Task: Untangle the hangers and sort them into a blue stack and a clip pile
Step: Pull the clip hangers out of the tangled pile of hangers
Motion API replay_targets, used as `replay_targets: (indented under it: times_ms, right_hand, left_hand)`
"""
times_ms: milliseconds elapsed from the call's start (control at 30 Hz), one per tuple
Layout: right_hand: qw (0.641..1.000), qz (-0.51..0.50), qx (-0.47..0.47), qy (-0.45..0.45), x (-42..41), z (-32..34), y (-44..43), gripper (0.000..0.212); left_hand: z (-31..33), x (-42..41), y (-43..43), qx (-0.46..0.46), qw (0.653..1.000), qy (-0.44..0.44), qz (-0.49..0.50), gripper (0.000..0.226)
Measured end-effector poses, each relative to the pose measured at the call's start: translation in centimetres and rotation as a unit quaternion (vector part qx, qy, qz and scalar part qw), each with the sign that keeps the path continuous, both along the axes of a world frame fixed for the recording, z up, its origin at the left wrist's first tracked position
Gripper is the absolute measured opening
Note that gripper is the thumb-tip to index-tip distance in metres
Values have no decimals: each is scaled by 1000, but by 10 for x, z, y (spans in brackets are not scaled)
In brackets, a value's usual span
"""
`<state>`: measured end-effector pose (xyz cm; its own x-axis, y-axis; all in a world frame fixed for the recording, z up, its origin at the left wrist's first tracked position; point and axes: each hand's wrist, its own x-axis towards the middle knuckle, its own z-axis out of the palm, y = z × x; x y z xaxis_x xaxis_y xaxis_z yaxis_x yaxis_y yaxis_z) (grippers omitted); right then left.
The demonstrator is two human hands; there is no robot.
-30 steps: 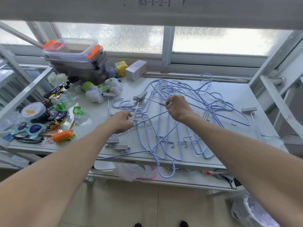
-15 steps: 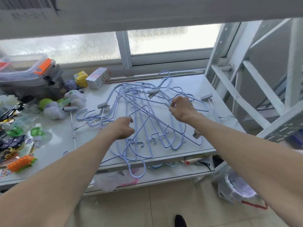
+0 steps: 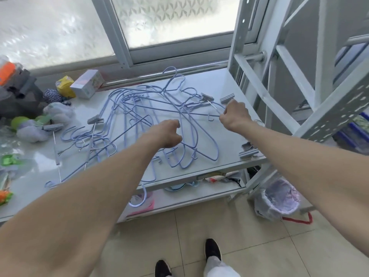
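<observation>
A tangle of blue wire hangers [image 3: 151, 116] is spread across the white table [image 3: 231, 80]. Metal clip hangers with grey clips lie among them: two at the left [image 3: 95, 120], one at the far right [image 3: 227, 98], and one near the front right corner [image 3: 248, 152]. My right hand [image 3: 234, 114] is closed around the thin metal rod of a clip hanger [image 3: 207, 97] at the right side of the tangle. My left hand [image 3: 168, 132] hovers over the middle of the pile with curled fingers, and nothing is visibly gripped in it.
Clutter fills the table's left: a white box [image 3: 86, 83], a yellow packet [image 3: 64, 85], a grey case [image 3: 18, 96], bagged toys [image 3: 34, 126]. A white metal rack [image 3: 299, 86] stands at the right. A lined bin [image 3: 278, 196] sits on the floor below.
The view has swung right and down. My right hand has drawn the clip hanger toward the table's right side. My left hand has shifted right over the pile's middle.
</observation>
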<state>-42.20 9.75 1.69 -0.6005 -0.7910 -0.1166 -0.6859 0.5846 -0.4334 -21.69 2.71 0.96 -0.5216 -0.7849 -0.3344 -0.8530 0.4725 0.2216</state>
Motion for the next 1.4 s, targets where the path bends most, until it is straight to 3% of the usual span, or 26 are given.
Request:
replay_targets:
  times_ms: [333,600,900,1067,1200,1400]
  right_hand:
    - [1000,-19,19,13,-40,-24,1,24]
    - [1000,0,31,0,-53,-38,-3,27]
    - [997,34,36,52,-26,-18,-16,30]
    - [994,99,40,14,18,-7,-33,31]
    - [986,158,58,-13,53,-12,-47,16]
    - [979,179,96,5,89,-20,-53,38]
  left_hand:
    - [-5,-53,6,20,1000,-9,-4,53]
    - [-6,-48,5,13,1000,9,19,49]
    - [-1,-1,5,1,998,11,66,50]
    - [3,45,7,8,993,17,113,51]
    - [-1,84,11,25,988,10,151,52]
    - [-14,132,15,46,983,3,180,58]
